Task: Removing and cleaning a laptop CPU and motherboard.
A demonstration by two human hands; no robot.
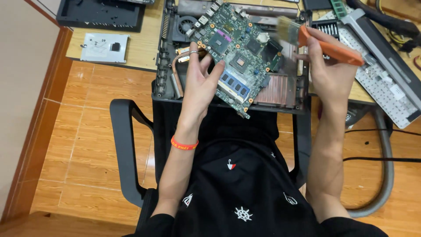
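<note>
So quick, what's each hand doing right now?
Left hand: closed on the green circuit board, holding it tilted above the opened laptop base.
Right hand: closed on the orange-handled brush, bristles near the board.

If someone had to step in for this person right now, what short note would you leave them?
Left hand: holds the green circuit board tilted up over the opened laptop base, fingers on its lower left edge.
Right hand: grip closed on an orange-handled brush, bristles blurred beside the board's upper right corner.
Nearby: a keyboard panel on the right of the desk, a small metal plate on the left.
Done: the board is out of the base, with a memory stick on it.
Left: I cannot tell how much of the board has been brushed; check for dust.
</note>
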